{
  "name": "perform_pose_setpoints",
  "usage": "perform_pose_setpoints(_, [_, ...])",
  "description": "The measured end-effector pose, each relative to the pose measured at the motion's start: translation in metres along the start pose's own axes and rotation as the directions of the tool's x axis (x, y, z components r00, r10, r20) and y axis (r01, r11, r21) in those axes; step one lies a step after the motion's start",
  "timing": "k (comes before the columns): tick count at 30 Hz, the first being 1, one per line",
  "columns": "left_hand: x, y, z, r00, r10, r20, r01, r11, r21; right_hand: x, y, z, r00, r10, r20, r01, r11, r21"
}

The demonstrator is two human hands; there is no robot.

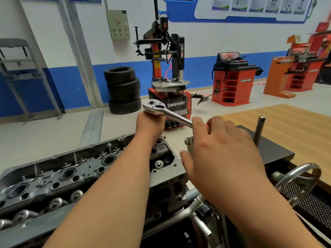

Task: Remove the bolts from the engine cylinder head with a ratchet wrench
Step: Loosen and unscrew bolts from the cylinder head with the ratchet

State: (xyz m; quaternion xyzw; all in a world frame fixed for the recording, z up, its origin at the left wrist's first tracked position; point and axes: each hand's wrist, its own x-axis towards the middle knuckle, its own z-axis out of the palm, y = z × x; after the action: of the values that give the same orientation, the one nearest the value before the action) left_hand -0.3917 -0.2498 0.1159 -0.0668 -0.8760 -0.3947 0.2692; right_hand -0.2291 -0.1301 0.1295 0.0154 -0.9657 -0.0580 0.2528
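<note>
A chrome ratchet wrench is held level above the far end of the engine cylinder head. My left hand grips it just under the ratchet head, hiding whatever hangs below it. My right hand is wrapped around the handle, of which a sliver of red shows between my fingers. The cylinder head lies on a stand, running from the lower left to the middle. Its valve springs, spark plug wells and a bolt near the right end are in sight.
A steel handwheel and a dark upright rod stand to the right on the engine stand. Beyond them is a wooden table. On the floor behind are stacked tyres, a tyre changer and a red wheel balancer.
</note>
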Motion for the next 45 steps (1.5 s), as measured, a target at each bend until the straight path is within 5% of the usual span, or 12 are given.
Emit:
perform_pose_setpoints(3, [0.002, -0.003, 0.006, 0.996, -0.086, 0.031, 0.090, 0.976, -0.198, 0.026, 0.020, 0.015, 0.999, 0.032, -0.007, -0.032, 0.999, -0.040])
perform_pose_setpoints(6, [0.003, -0.002, 0.010, 0.950, -0.285, 0.126, 0.308, 0.800, -0.515, 0.074, 0.040, 0.038, 0.995, 0.095, 0.022, -0.095, 0.995, -0.012])
perform_pose_setpoints(14, [0.004, -0.006, 0.007, 0.950, -0.239, 0.199, 0.310, 0.769, -0.558, 0.206, 0.023, 0.089, 0.993, 0.015, 0.114, -0.057, 0.922, 0.383])
perform_pose_setpoints(20, [0.005, -0.007, 0.007, 0.947, -0.266, 0.183, 0.322, 0.739, -0.592, 0.250, -0.013, 0.102, 0.979, -0.145, 0.145, 0.068, 0.895, 0.441])
perform_pose_setpoints(26, [0.005, -0.005, 0.008, 0.945, -0.278, 0.174, 0.327, 0.755, -0.569, 0.238, -0.004, 0.103, 0.995, -0.054, 0.082, 0.016, 0.912, 0.410])
perform_pose_setpoints(34, [0.008, -0.002, 0.012, 0.949, -0.287, 0.132, 0.313, 0.798, -0.515, 0.129, 0.037, 0.070, 0.984, 0.178, -0.025, -0.179, 0.984, -0.024])
perform_pose_setpoints(39, [0.001, -0.001, 0.012, 0.976, -0.217, -0.027, 0.185, 0.885, -0.427, 0.039, 0.035, 0.029, 0.977, 0.087, -0.195, -0.089, 0.996, 0.001])
perform_pose_setpoints(45, [-0.004, 0.005, 0.000, 0.984, -0.165, -0.069, 0.151, 0.973, -0.172, -0.018, -0.008, 0.005, 0.976, -0.020, -0.216, 0.030, 0.999, 0.040])
